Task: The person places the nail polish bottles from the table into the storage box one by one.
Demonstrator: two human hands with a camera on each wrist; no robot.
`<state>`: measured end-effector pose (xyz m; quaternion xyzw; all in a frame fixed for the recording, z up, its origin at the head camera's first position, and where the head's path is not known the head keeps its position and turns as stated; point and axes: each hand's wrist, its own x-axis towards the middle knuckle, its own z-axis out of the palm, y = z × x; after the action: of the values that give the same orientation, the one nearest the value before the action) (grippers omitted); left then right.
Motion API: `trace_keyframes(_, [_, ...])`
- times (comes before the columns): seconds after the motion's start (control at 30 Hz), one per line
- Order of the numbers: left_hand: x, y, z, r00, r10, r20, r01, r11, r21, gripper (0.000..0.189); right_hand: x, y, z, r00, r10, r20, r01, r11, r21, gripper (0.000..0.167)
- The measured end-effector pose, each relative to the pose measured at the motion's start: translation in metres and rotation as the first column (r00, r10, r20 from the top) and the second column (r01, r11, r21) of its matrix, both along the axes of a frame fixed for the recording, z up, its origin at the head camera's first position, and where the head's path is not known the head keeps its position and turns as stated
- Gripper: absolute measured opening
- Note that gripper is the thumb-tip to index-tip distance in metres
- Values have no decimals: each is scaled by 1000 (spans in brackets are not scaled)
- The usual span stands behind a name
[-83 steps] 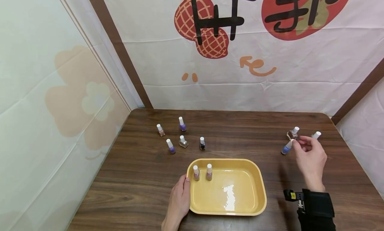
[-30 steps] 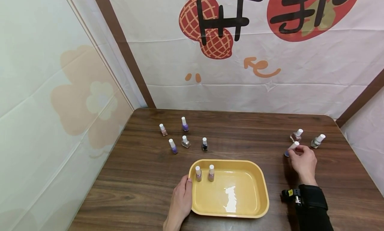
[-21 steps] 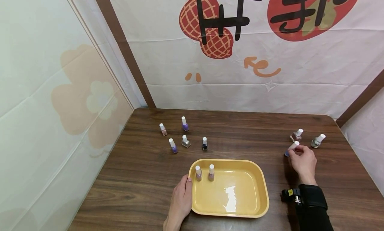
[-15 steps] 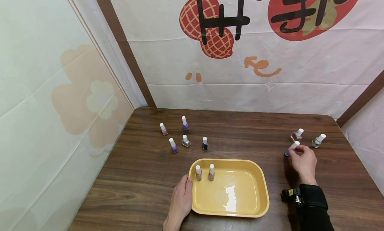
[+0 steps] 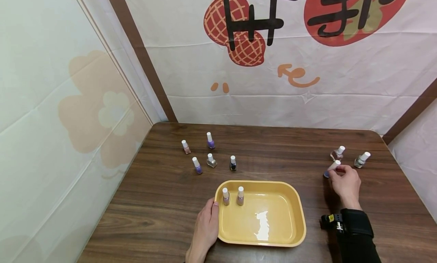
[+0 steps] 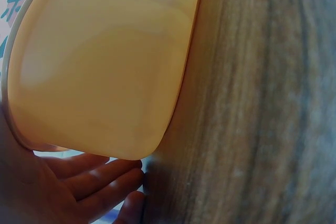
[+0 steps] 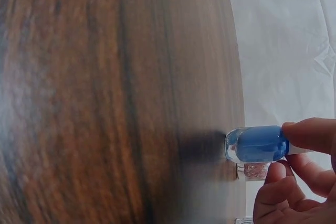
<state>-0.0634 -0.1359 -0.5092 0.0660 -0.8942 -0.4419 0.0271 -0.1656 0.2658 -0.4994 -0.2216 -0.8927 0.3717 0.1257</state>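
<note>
My right hand [image 5: 345, 182] pinches a blue nail polish bottle [image 7: 260, 144] by its white cap [image 5: 334, 164], thumb on one side and fingers on the other. The bottle's base is right at the tabletop on the right. Just behind it are a brownish-pink polish bottle [image 5: 336, 155] and, farther right, a clear, greyish one [image 5: 360, 161]. My left hand [image 5: 206, 225] grips the left end of a yellow tray [image 5: 273, 217], thumb at the rim and fingers [image 6: 105, 182] against its outer wall. Two pinkish-mauve polish bottles, one at the left [image 5: 226, 197] and one beside it [image 5: 240, 197], stand inside the tray.
At the back left stand a pink bottle [image 5: 186, 148], two purple ones [image 5: 211, 143], a silvery one [image 5: 211, 162] and a black one [image 5: 233, 165]. Beyond the brown table [image 5: 143, 202] hangs a printed white cloth [image 5: 191, 77]; another cloth [image 5: 44, 141] borders the left side.
Since the oldest frame my right hand has come lower and nearer, uncovering the clear, greyish bottle. Over the last second both hands have stayed in place.
</note>
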Motion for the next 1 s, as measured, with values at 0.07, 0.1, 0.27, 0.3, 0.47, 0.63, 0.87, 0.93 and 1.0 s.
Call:
trace_keyframes(0.07, [0,0,0,1000,1,3,-1,1000,1,36,0,0,0,1000,3,6,-3,1000,-1,35])
trace_keyframes(0.1, [0,0,0,1000,2,5,-2,1000,1,36,1,0,0,1000,3,10,-3,1000,-2,35])
trace_keyframes(0.27, [0,0,0,1000,3,11,-3,1000,-8,37,1,0,2,1000,8,24,-8,1000,-5,36])
trace_keyframes(0.3, [0,0,0,1000,3,11,-3,1000,-9,37,1,0,2,1000,8,25,-8,1000,-5,36])
trace_keyframes(0.47, [0,0,0,1000,3,18,-3,1000,-7,37,1,1,3,999,11,37,-11,1000,-7,37])
trace_keyframes(0.63, [0,0,1,1000,6,20,-6,1000,-8,38,1,1,5,999,10,35,-10,1000,-3,37])
trace_keyframes(0.87, [0,0,1,1000,3,10,-3,1000,-7,37,2,1,11,1000,19,14,-19,1000,5,38])
trace_keyframes(0.93, [0,0,0,1000,3,7,-3,1000,-8,37,3,0,12,1000,19,4,-19,1000,10,37])
trace_keyframes(1.0, [0,0,0,1000,4,6,-4,1000,-10,37,4,-1,14,1000,18,-4,-18,1000,17,36])
